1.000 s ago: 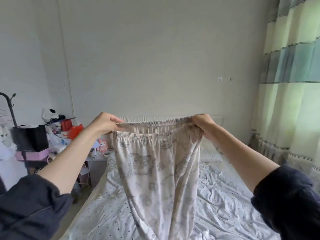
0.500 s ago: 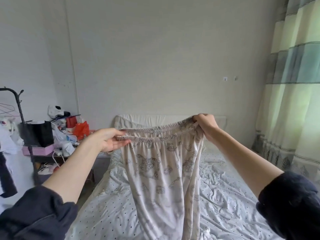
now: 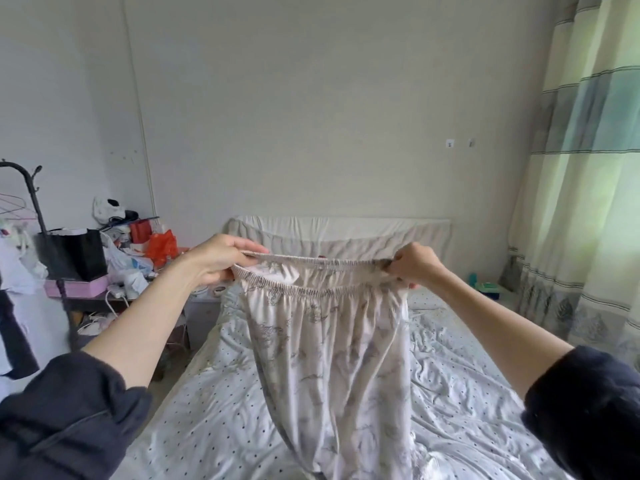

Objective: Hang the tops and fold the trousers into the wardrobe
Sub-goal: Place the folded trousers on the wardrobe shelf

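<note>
Trousers of pale cream cloth with a faint grey print point(image 3: 332, 358) hang from my two hands above the white dotted bed sheet point(image 3: 467, 393). My left hand point(image 3: 221, 261) pinches one end of the gathered elastic waistband, my right hand point(image 3: 414, 268) clenches the other, stretching it wide. I see open air between my arms; the legs drape down onto the sheet.

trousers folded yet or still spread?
Spread, not folded. Left hand and right hand grip the waistband ends, stretching the trousers open; the legs hang full length over the bed.
</note>
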Motion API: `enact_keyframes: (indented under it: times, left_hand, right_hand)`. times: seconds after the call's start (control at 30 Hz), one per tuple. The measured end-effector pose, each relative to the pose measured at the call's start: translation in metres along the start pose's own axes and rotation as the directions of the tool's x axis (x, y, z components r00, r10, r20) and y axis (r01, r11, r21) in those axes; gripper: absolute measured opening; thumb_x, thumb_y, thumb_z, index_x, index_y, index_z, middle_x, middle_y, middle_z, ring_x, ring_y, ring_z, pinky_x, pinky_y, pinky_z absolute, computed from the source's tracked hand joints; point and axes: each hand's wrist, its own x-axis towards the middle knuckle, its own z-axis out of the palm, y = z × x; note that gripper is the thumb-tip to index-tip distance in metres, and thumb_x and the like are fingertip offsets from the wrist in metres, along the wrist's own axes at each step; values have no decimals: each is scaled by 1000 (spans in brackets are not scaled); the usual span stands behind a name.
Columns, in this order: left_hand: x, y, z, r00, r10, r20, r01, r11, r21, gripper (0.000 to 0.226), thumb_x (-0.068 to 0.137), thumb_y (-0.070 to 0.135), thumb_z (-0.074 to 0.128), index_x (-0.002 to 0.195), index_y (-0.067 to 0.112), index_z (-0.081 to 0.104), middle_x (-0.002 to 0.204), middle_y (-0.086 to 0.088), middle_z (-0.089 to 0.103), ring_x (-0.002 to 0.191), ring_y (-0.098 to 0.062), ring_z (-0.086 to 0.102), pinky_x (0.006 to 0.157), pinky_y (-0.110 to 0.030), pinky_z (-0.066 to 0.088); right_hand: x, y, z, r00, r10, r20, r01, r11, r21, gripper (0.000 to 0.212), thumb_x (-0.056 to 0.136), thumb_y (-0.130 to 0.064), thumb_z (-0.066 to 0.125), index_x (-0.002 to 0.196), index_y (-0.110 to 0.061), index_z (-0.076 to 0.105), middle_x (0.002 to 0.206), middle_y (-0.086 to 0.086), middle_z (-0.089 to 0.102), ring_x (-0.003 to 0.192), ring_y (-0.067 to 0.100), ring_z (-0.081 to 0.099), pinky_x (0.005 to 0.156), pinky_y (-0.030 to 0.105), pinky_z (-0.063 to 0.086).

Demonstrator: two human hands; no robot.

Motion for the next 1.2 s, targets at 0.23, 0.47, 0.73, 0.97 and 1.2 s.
enact_keyframes:
  times: [0.23,0.47,0.73,0.97,1.2]
  left_hand:
    - [-8,34,-7,991,52,-125,-39,994,106,36,84,-11,56,117,3,59,93,-11,61,65,-16,56,50,-19,52]
    - [1,64,-4,964,110,-241,-121,992,-32,14,84,-1,63,90,12,64,69,-4,50,30,-1,34,28,-11,19]
    - [-8,-49,8,994,-82,75,95,977,-190,28,75,-5,66,103,-6,63,78,-16,71,56,-19,67,50,-22,56]
    - [-22,-104,11,997,30,64,-49,946,320,28,72,15,79,95,11,63,77,-3,70,66,-16,64,62,-25,50]
    - [-19,-130,23,937,347,-41,-257,763,593,17,79,9,72,76,23,64,70,9,62,65,-8,56,53,-10,32]
  right_hand:
    - [24,-23,-76,943,146,-300,-81,973,218,19,85,-20,66,72,-7,61,80,9,64,58,19,51,51,25,44]
    - [14,-46,-103,948,258,-185,-5,596,803,12,86,2,58,92,2,68,63,13,63,31,12,47,28,15,32]
    - [-15,6,-38,966,169,196,-258,607,752,7,85,11,55,89,10,60,72,17,61,42,13,62,41,18,51]
    - [-31,26,-2,943,-75,323,-109,849,516,34,79,18,54,110,6,62,104,17,65,89,22,62,74,20,56]
    - [-45,28,33,937,-338,-89,313,924,-219,17,90,-2,56,102,-2,68,98,13,66,87,28,61,79,37,49]
